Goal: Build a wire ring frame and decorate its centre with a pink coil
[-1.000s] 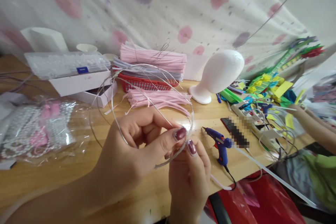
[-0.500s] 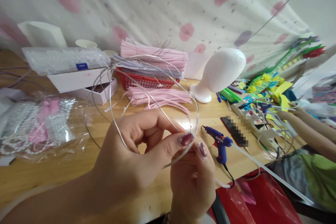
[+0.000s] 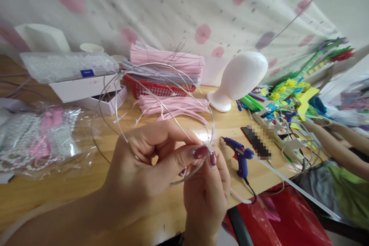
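Note:
Several loops of thin silvery wire (image 3: 170,112) rise above my hands over the table. My left hand (image 3: 155,157) pinches the wire between thumb and fingers, with strands running through its curled fingers. Close against it, my right hand (image 3: 206,188) pinches the same wire where the strands meet, thumb and fingertips pressed together. The two thumbs nearly touch. What exactly lies between the fingertips is too small to see. Behind the loops lie a bundle of pink strips (image 3: 173,107) and a red basket (image 3: 161,89) bearing more pink and lilac strips.
A blue glue gun (image 3: 239,153) with a long glue stick lies to the right. A white foam head (image 3: 245,73) stands behind it. Bagged pearl beads (image 3: 57,134) and a clear compartment box (image 3: 69,65) are on the left. Another person's arm (image 3: 337,142) rests at far right beside power strips.
My right hand has moved slightly left and its thumb has come up against the left thumb at the wire. The wire loops have shifted slightly left, and the view has moved a little.

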`<state>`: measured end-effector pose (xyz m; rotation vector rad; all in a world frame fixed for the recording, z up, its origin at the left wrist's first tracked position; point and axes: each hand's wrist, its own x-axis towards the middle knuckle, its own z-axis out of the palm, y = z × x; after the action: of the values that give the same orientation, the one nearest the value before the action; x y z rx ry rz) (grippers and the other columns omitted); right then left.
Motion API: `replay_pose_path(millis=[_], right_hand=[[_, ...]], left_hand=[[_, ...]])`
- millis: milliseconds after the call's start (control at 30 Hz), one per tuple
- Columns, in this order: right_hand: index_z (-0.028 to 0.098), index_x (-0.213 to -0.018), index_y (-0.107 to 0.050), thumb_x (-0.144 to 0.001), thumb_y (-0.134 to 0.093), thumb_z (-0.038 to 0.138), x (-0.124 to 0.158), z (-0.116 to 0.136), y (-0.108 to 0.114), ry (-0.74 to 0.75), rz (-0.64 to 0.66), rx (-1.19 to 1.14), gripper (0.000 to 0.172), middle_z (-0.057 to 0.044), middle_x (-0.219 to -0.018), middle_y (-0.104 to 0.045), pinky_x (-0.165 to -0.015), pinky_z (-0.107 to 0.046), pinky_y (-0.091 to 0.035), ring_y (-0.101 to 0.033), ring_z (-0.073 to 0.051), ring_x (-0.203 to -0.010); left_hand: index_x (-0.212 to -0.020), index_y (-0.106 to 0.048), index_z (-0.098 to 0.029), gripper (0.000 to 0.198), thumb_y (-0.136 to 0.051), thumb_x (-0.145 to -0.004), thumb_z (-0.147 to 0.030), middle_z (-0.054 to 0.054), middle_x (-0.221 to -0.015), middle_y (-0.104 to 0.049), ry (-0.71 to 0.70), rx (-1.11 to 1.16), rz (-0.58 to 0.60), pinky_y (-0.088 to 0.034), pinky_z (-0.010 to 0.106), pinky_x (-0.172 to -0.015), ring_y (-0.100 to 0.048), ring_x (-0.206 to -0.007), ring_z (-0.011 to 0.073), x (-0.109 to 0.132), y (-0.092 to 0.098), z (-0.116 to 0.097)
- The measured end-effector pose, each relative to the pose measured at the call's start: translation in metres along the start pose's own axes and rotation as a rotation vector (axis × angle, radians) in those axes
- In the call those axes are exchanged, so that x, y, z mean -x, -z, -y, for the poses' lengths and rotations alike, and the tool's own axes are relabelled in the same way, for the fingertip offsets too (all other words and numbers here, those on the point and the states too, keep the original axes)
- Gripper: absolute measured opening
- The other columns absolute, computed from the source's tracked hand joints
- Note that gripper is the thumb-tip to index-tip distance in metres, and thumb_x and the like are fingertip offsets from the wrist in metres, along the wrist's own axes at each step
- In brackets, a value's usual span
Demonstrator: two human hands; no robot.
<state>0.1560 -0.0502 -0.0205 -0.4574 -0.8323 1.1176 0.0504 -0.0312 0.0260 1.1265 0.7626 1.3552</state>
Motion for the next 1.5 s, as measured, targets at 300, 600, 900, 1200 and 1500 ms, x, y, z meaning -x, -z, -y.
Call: replay_pose_path(millis=[300,600,900,1200,1500], right_hand=[[0.026,-0.083,-0.075,-0.099,-0.063,0.030,0.002,-0.004,0.002,-0.014,-0.023,0.021,0.020,0.004,-0.067,-0.066,-0.060,-0.017,-0.045,-0.053,-0.008,-0.059],[0.022,-0.079,-0.071,-0.096,-0.066,0.035,-0.002,-0.010,0.005,-0.060,-0.054,0.035,0.022,0.003,-0.068,-0.060,-0.063,-0.023,-0.049,-0.053,-0.010,-0.062],[0.019,-0.068,-0.066,-0.064,-0.093,0.035,-0.034,-0.013,0.037,-0.199,-0.296,-0.162,0.031,0.006,-0.060,-0.051,-0.054,-0.016,-0.046,-0.047,-0.006,-0.055],[0.020,-0.066,-0.051,-0.068,-0.088,0.032,-0.042,-0.002,0.056,-0.252,-0.264,-0.326,0.039,0.008,-0.060,-0.037,-0.051,-0.018,-0.042,-0.033,-0.008,-0.052],[0.021,-0.070,-0.049,-0.072,-0.088,0.038,-0.041,0.006,0.059,-0.230,-0.256,-0.310,0.043,0.012,-0.057,-0.024,-0.045,-0.015,-0.032,-0.021,-0.007,-0.049]], left_hand=[[-0.071,-0.075,-0.029,0.012,-0.085,-0.076,-0.026,-0.007,-0.048,-0.054,0.056,0.156,0.018,-0.023,0.018,-0.037,-0.038,-0.042,0.0046,0.000,-0.003,0.000],[-0.073,-0.071,-0.021,0.013,-0.081,-0.080,-0.023,-0.009,-0.045,-0.054,0.165,0.081,0.132,-0.026,0.014,-0.036,-0.037,-0.038,0.0029,-0.017,0.007,0.003],[-0.131,-0.063,-0.020,0.063,-0.084,-0.073,-0.037,0.012,-0.134,-0.068,0.443,0.077,0.226,-0.048,0.036,-0.109,-0.059,-0.132,0.0253,-0.024,0.025,0.000],[-0.129,-0.062,-0.024,0.047,-0.058,-0.091,-0.051,0.010,-0.123,-0.069,-0.196,-0.979,-0.025,-0.052,0.049,-0.099,-0.065,-0.111,0.0288,-0.052,0.074,-0.023],[-0.081,-0.061,-0.023,0.034,-0.043,-0.102,-0.043,0.009,-0.111,-0.065,-0.396,-0.956,0.329,-0.043,0.041,-0.104,-0.057,-0.114,0.0259,-0.055,0.051,0.001]])
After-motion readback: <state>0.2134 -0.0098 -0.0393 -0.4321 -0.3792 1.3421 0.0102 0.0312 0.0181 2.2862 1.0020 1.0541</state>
